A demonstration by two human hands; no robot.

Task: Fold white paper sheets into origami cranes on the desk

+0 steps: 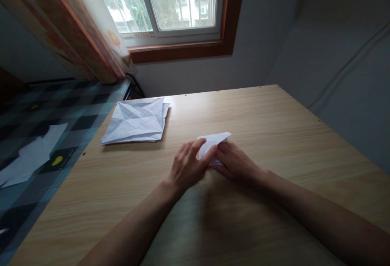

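Note:
A small piece of folded white paper [213, 139] is between my two hands, near the middle of the wooden table [258, 119]. My left hand [190, 164] grips its left and near side, with the thumb laid across the front. From the right, my right hand [237, 160] closes on the paper's right edge, its fingers partly hidden behind and under it. One pointed flap of the paper sticks up toward the upper right. The paper's lower part is mostly covered by my fingers.
A stack of creased white paper sheets [137, 121] lies at the table's far left. Left of the table, a checked bedspread [82, 117] carries loose white paper pieces [33, 158]. A window [183, 5] and a patterned curtain [76, 26] are behind.

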